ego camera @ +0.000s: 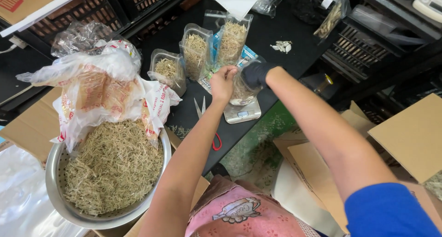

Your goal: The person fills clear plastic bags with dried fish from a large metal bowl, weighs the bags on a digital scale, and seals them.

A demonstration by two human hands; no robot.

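Head view shows the left hand [223, 83] pinching the top of a clear bag [241, 90] of dried herbs on a small scale [242, 113]. Right hand [256, 74], in a black glove, grips the bag too. 3 filled bags [195, 52] stand just behind.

Packing bench and surroundings, seen from above.
A black worktable [285, 39] stands central; dark slatted crates [92, 16] lie behind it, flattened cardboard [410, 135] to its right, green floor [262, 140] below.

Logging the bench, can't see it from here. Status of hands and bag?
Left hand bare, pinching the clear plastic pouch of dried herb. Right hand, dark-gloved, in its mouth. Pouch on small silver scale. Scissors beside, nothing blocking.
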